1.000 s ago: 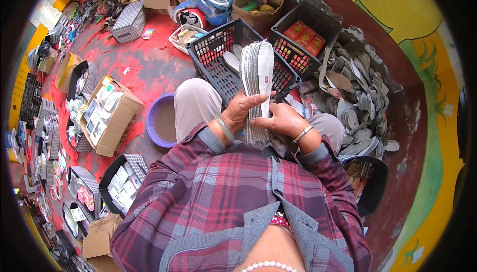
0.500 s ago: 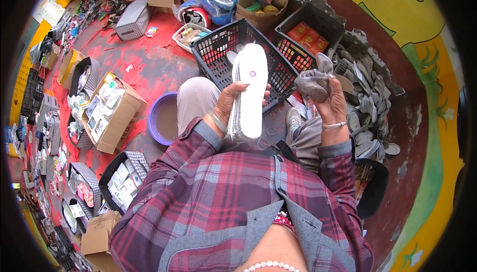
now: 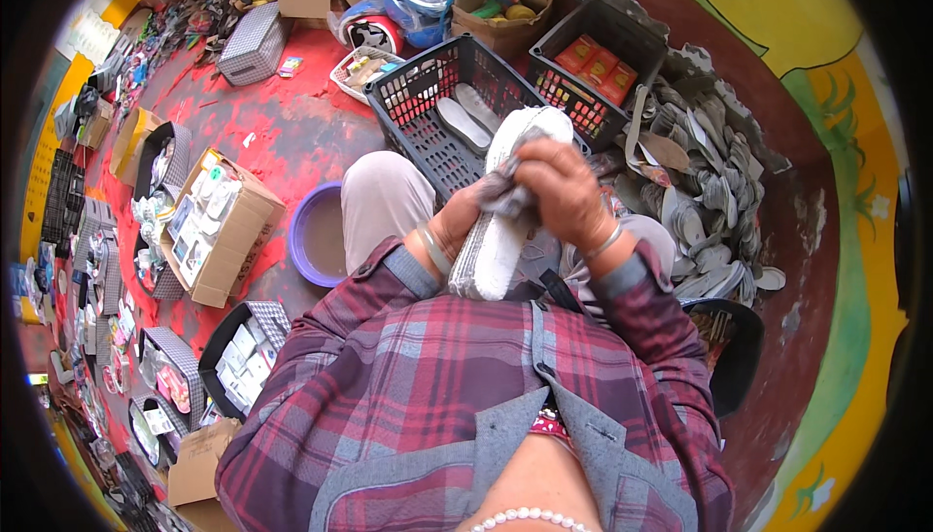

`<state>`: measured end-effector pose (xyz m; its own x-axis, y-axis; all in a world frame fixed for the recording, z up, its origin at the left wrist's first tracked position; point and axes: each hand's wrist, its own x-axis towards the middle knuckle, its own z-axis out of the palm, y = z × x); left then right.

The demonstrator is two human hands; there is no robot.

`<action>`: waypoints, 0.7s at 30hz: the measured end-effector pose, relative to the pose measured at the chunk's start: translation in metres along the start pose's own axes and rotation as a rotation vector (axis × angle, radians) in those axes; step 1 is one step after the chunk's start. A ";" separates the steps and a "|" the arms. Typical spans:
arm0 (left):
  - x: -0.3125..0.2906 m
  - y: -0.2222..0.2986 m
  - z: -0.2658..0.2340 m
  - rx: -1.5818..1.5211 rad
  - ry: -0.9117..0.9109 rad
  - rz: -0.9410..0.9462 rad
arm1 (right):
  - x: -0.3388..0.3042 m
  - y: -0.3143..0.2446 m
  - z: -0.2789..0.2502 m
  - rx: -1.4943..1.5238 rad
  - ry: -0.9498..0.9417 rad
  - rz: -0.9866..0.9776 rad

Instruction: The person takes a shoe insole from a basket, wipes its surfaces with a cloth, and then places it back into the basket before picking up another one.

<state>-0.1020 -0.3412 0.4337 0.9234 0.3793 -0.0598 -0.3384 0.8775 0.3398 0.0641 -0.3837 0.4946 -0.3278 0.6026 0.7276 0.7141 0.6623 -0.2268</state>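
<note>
A thick stack of white insoles [image 3: 489, 262] stands on edge in front of my chest, gripped around its side by my left hand [image 3: 455, 221]. My right hand [image 3: 564, 187] is closed on a crumpled grey cloth strip [image 3: 503, 194], which lies across the middle of the stack. Its fingers press against the stack's upper half; part of the strip is hidden under them. Just beyond the stack, a black plastic crate [image 3: 413, 136] holds a pair of pale insoles [image 3: 465, 119].
To the right lies a large heap of grey insoles [image 3: 714, 172] against the wall. A second black crate [image 3: 559, 41] contains orange boxes [image 3: 598, 68]. Left of my knee sits a purple basin [image 3: 303, 240] of murky water, with an open cardboard box [image 3: 238, 245] of packets beyond it.
My right hand has come in from the right with the grey strip and now presses it across the insole stack. The stack has been lowered slightly toward me.
</note>
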 end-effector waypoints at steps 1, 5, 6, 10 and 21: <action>0.000 0.004 0.000 0.032 0.069 -0.101 | 0.004 0.016 -0.004 -0.069 0.056 0.036; 0.005 0.000 0.000 0.119 -0.065 -0.088 | -0.012 0.114 -0.028 0.043 0.273 0.592; 0.006 0.003 0.000 0.117 -0.105 -0.075 | -0.022 0.136 -0.032 0.423 0.340 0.881; -0.001 0.015 0.011 0.102 -0.074 -0.032 | 0.005 0.112 -0.062 0.922 0.635 0.881; 0.002 0.018 0.027 1.047 -0.053 0.155 | 0.029 0.038 -0.020 0.537 0.154 0.753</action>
<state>-0.1011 -0.3321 0.4653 0.8987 0.4300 0.0862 -0.1518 0.1204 0.9811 0.0942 -0.3496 0.5205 0.2172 0.9163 0.3366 0.3110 0.2619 -0.9136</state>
